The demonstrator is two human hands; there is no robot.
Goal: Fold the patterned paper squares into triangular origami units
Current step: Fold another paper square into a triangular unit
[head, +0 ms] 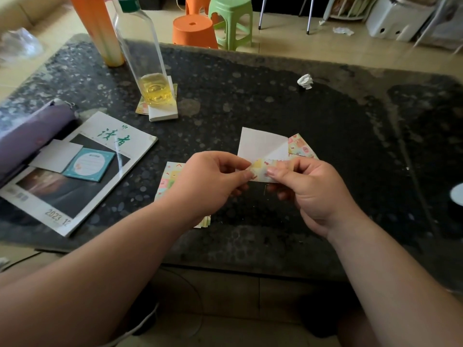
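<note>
**Inspector:** Head view. How do the hands stand?

**Onlooker:** The left hand (208, 181) and right hand (308, 191) meet over the near middle of the dark table (275, 96). Each pinches one end of a folded paper strip (263, 171), thumb on top and fingers curled beneath. The strip is patterned, held level and clear of the tabletop.

**Inspector:** Other paper?

**Onlooker:** A white sheet (260, 144) lies just beyond the strip, with a patterned piece (300, 146) at its right edge. I cannot tell whether either touches the strip. A stack of patterned squares (169, 179) lies under the left hand, partly hidden by the wrist.

**Inspector:** The rest?

**Onlooker:** Far left, a clear bottle (147, 58) holding a little yellow liquid stands on a white block (162, 113). An orange tube (97, 28) stands behind it. Near left, a magazine (100, 151) carries a teal notepad (89, 164) and a white card (56, 156), with a purple case (30, 131) against it. A crumpled paper ball (305, 81) sits far right. An orange stool (194, 31) and a green stool (231, 21) stand on the floor beyond.
</note>
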